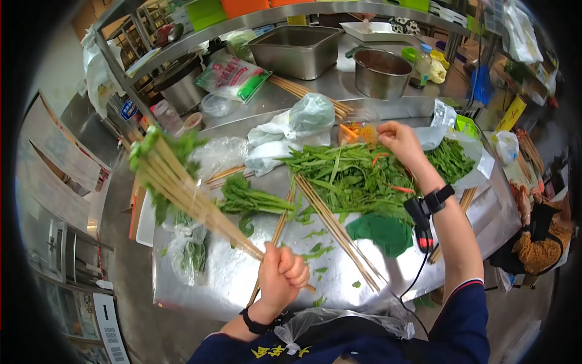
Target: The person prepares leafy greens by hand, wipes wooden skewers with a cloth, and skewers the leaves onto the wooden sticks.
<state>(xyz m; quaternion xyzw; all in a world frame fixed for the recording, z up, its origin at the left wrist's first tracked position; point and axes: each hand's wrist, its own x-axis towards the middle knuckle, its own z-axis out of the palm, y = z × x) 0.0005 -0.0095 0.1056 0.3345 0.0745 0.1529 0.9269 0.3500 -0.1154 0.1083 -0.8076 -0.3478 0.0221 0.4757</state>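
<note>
My left hand [284,272] is closed round the lower ends of a bundle of bamboo skewers [194,203]. Leafy greens [159,159] are threaded at the bundle's far end, raised to the left and slightly blurred. My right hand [397,141] is pinched at the edge of a clear tub [359,134] of orange carrot pieces; whatever lies between its fingertips is too small to name. Below it spreads a large heap of leafy greens [357,179] with a few orange strips on top. More skewers [336,227] lie beside the heap, next to a dark green cloth-like piece [381,234].
A bunch of greens [248,199] and a plastic bag of greens [188,246] lie at the left. Behind the steel table [224,297] stand a steel pan [295,53] and a round pot [382,73]. A cable [413,285] hangs from my right wrist. Another person [536,236] is at far right.
</note>
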